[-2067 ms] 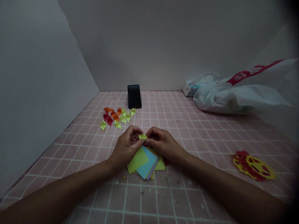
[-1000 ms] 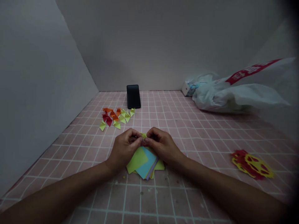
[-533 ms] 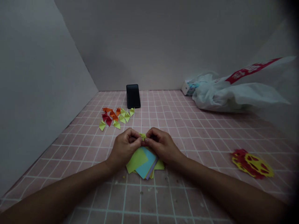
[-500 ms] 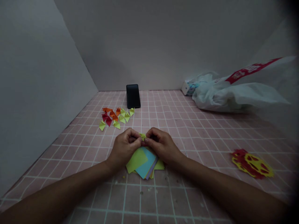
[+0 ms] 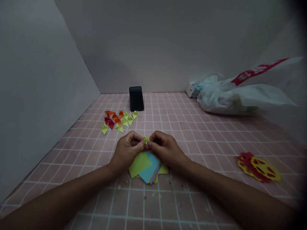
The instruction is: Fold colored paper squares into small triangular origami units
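Note:
Between my two hands is a small piece of folded yellow paper (image 5: 145,139), pinched from both sides and partly covered by fingers. My left hand (image 5: 127,150) is closed, thumb and fingertips on its left side. My right hand (image 5: 168,148) is closed the same way on the right side. Below them a fanned stack of coloured paper sheets (image 5: 141,164), yellow-green, blue and purple, lies on the table, its upper part under the hands. Beyond my left hand sits a group of small folded paper shapes (image 5: 117,119) in orange, red and yellow.
A black phone (image 5: 136,98) leans at a tilt near the back wall. At the back right, a white plastic bag (image 5: 230,99) lies beside a small box (image 5: 192,90). Red and yellow cut-out pieces (image 5: 259,167) lie on the pink gridded tabletop (image 5: 203,198) at right.
Both hands stay almost in place with the yellow paper between them. Otherwise the whole view has only shifted very slightly.

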`<state>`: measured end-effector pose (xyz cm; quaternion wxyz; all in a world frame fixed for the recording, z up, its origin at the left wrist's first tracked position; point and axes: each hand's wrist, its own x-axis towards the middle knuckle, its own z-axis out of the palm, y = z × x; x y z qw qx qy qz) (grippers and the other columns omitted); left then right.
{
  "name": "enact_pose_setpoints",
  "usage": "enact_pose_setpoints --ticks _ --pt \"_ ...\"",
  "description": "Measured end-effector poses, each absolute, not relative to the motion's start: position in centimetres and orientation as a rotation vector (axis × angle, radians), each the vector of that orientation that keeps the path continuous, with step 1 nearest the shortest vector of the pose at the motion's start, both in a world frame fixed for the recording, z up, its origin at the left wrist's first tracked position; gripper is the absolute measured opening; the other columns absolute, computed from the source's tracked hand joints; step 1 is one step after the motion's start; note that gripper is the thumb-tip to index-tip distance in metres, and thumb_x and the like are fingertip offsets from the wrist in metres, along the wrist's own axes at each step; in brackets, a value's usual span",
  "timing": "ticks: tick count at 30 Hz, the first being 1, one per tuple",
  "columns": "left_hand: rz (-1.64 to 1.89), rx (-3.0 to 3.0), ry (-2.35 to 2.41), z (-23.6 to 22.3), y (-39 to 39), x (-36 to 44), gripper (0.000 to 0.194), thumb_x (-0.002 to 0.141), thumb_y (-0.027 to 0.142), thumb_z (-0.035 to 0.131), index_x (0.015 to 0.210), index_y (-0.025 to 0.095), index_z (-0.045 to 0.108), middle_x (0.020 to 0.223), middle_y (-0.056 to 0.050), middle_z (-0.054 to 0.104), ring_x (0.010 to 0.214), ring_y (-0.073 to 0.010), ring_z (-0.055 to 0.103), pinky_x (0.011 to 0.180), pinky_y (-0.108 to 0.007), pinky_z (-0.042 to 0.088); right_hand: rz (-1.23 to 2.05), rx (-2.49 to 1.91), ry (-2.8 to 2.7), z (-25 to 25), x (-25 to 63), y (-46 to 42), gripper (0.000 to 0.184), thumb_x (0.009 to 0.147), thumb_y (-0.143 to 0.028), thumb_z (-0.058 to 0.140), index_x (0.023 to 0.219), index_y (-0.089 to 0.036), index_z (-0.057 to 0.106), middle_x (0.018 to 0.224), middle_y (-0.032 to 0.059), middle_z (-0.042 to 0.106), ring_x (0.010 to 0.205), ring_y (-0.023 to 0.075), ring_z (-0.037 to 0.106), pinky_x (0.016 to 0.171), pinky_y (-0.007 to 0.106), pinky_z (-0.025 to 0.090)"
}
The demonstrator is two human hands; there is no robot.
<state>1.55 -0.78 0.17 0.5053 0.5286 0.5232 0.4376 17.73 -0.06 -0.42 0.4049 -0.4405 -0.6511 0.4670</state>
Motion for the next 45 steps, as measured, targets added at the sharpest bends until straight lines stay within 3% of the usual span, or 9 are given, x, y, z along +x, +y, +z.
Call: enact_pose_setpoints --ticks 6,11,16,22,45 --pt "1.113 1.235 1.159 0.1 -0.7 1.6 0.017 0.073 0.024 0.068 0.078 0.018 0.053 0.067 0.002 0.067 0.064 -0.0123 0.066 0.065 -0.024 0.052 1.262 -1.106 -1.611 -0.7 17.7 0.0 0.010 0.077 -0.020 0.056 0.069 -0.018 0.051 0.066 -0.0025 0.050 0.061 0.0103 0.043 0.053 0.022 0.034" --pt "1.085 1.308 1.168 1.0 -1.0 1.8 0.028 0.073 0.020 0.064 0.100 0.020 0.066 0.072 0.002 0.065 0.066 -0.0126 0.066 0.067 -0.025 0.053 1.301 -1.103 -1.587 -0.6 17.7 0.1 0.010 0.075 -0.019 0.056 0.068 -0.018 0.050 0.065 -0.0024 0.050 0.059 0.0099 0.041 0.051 0.021 0.032" --pt "1.064 1.209 1.218 1.3 -1.0 1.8 0.028 0.072 0.026 0.065 0.099 0.017 0.069 0.069 -0.002 0.070 0.065 -0.0169 0.067 0.065 -0.029 0.053 1.452 -1.068 -1.482 0.0 17.8 0.1 0.013 0.078 -0.027 0.058 0.070 -0.018 0.051 0.064 -0.0022 0.052 0.058 0.0104 0.045 0.053 0.022 0.035" --pt "1.106 1.072 1.241 1.3 -0.7 1.7 0.032 0.071 0.028 0.067 0.101 0.015 0.066 0.063 -0.001 0.070 0.064 -0.0161 0.067 0.063 -0.026 0.052 1.627 -0.966 -1.324 -0.1 17.8 0.2 0.016 0.073 -0.026 0.064 0.076 -0.019 0.050 0.066 -0.0027 0.056 0.057 0.0099 0.050 0.056 0.024 0.038" --pt "1.142 1.121 1.184 0.7 -1.2 2.1 0.028 0.072 0.024 0.068 0.098 0.017 0.059 0.066 0.005 0.059 0.060 -0.0105 0.063 0.061 -0.021 0.050 1.692 -0.976 -1.202 -0.3 17.4 0.1 0.023 0.066 -0.023 0.070 0.075 -0.019 0.050 0.064 -0.0055 0.053 0.053 0.0076 0.048 0.051 0.021 0.036"
